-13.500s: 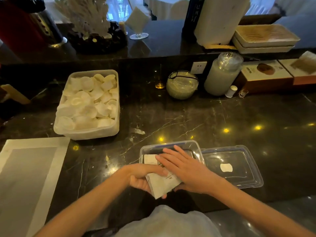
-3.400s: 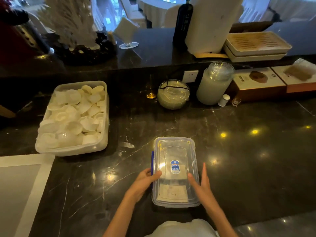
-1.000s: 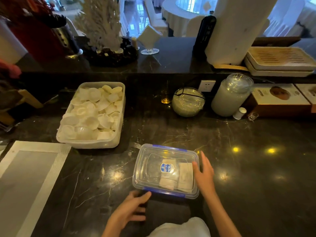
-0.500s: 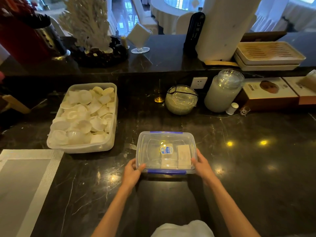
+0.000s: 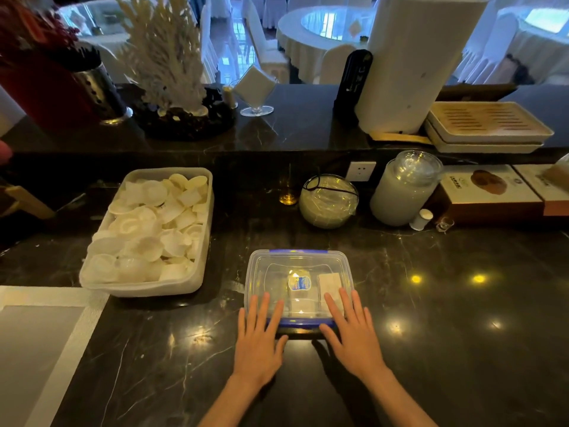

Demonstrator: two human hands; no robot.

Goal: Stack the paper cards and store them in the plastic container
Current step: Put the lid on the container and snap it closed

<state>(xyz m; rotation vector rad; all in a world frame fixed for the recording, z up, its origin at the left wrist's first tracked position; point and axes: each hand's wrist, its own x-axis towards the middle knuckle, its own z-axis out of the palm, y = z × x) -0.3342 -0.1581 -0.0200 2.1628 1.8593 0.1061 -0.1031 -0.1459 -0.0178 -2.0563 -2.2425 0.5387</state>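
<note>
- Left hand (image 5: 258, 340), right hand (image 5: 351, 331): flat, fingers spread, pressing lid of plastic container (image 5: 299, 283) near counter's front edge.
- Paper cards (image 5: 330, 285): inside.
- Risk: uneven pressure could leave a clip unlatched.

Both hands (image 5: 258, 343) moved from container (image 5: 298, 266) sides onto lid (fingers flat).

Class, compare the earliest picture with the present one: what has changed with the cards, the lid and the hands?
The paper cards went from the hands into the plastic container, and its lid, once lying beside it, is now on. The left hand and right hand let go and lie flat on the near edge. The tray of white shells stayed put.
</note>
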